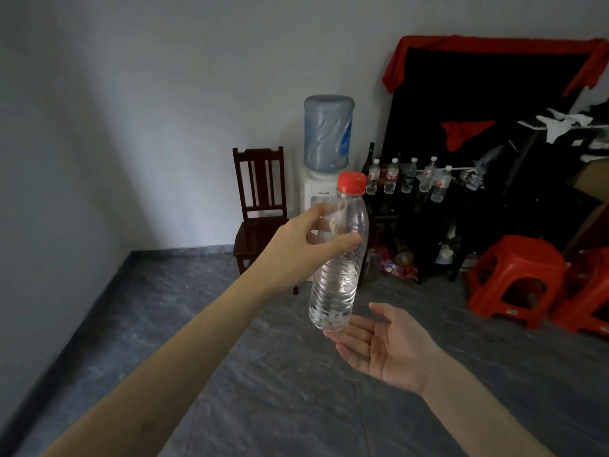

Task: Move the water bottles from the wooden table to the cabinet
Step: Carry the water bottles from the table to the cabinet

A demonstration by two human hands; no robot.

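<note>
Now mid-room, bottle (339, 255) held upright in the air, cabinet (428, 206) ahead already carrying bottles | left hand (296, 249) pinches its smooth upper body between thumb and fingers; right hand (382, 344) spread, palm up, just under the base | clear thin plastic, ribbed lower half, red cap (352, 182) | likely light, squashy, slick; ribs grip best

Grey floor (296, 390) carries dark wooden chair (258, 206), red stools (517, 278), water dispenser (324, 166).
</note>
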